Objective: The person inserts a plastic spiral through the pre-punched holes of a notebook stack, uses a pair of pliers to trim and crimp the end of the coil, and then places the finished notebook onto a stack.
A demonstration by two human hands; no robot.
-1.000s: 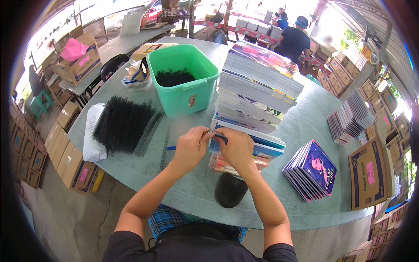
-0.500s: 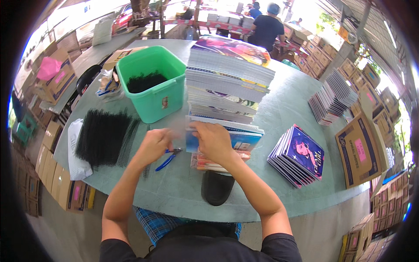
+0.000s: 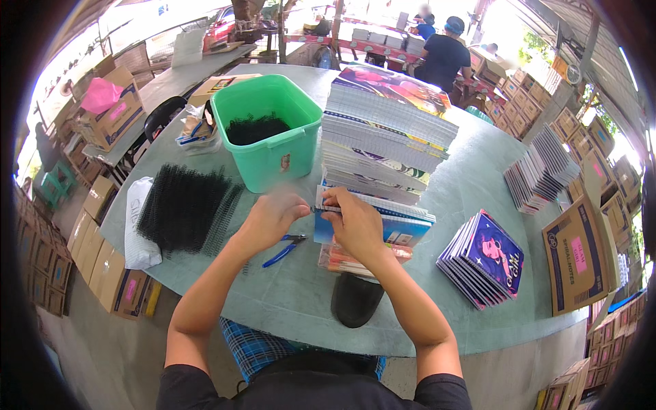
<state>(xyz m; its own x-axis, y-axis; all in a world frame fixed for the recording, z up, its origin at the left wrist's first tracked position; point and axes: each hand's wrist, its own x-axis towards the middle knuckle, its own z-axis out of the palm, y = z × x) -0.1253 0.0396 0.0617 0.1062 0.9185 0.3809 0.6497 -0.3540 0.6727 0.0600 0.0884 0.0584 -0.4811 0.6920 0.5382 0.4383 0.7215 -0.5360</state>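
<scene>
A blue-covered notebook (image 3: 403, 231) leans at the near side of a tall stack of notebook pages (image 3: 386, 140). My right hand (image 3: 355, 222) grips its upper left corner, thumb and fingers bent over the edge. Just left of that edge is my left hand (image 3: 273, 217), partly smeared by motion, its fingertips pinched together; whatever they hold is too small to make out. Blue-handled cutting pliers (image 3: 280, 255) lie on the table below my left hand. Black plastic spiral coils (image 3: 181, 212) form a flat pile farther left. Orange-edged notebooks (image 3: 403, 254) lie under the blue one.
A green bin (image 3: 266, 164) holding black coils stands behind my left hand. To the right are finished purple notebooks (image 3: 482, 260), another notebook stack (image 3: 540, 171) and an open carton (image 3: 581, 260). A black rounded object (image 3: 357, 301) sits at the near table edge. People work farther back.
The whole view has shifted, so things appear farther right and slightly lower. My left hand has come closer to the blue notebook's left edge. My right hand keeps its grip there.
</scene>
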